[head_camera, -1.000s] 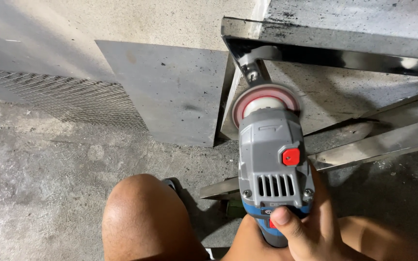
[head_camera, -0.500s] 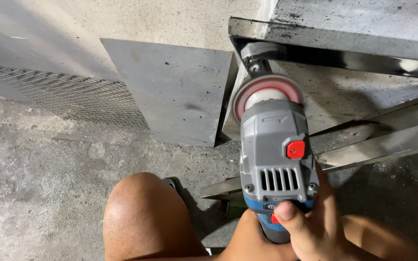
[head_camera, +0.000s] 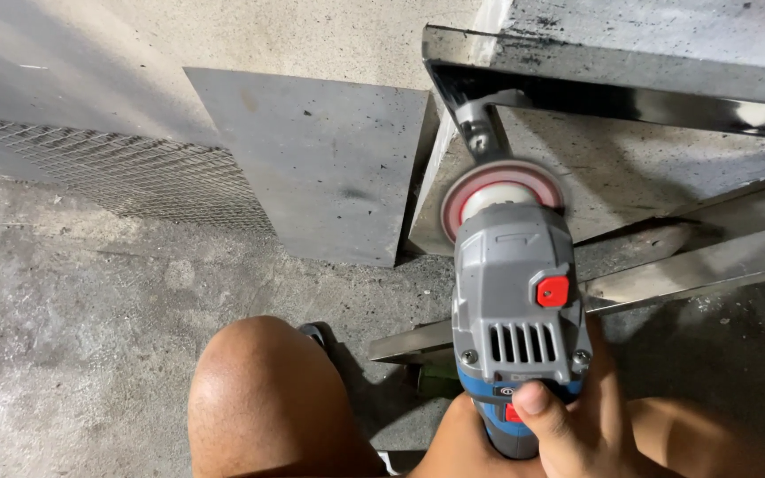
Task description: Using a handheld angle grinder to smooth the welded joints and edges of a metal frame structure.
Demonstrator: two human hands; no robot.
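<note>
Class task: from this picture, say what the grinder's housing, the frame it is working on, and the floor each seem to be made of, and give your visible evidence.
Grinder housing: likely moulded plastic, matt grey with vent slots. Frame: metal, probably steel, with mirror-like glare. Floor: concrete, rough, mottled grey.

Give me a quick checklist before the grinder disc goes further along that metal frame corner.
1. Grip on the angle grinder: right hand wraps the rear handle, thumb on top. Ok.
2. Second hand on the tool: the left hand is hidden under the body. Cannot tell.
3. Disc position: it sits just below the welded bracket at the metal frame corner. Ok.
4. Disc guard: none visible from this angle. Cannot tell.
5. Bare knee close beside the tool, uncovered. Not ok.
6. Gloves: the visible hand is bare. Not ok.
</note>
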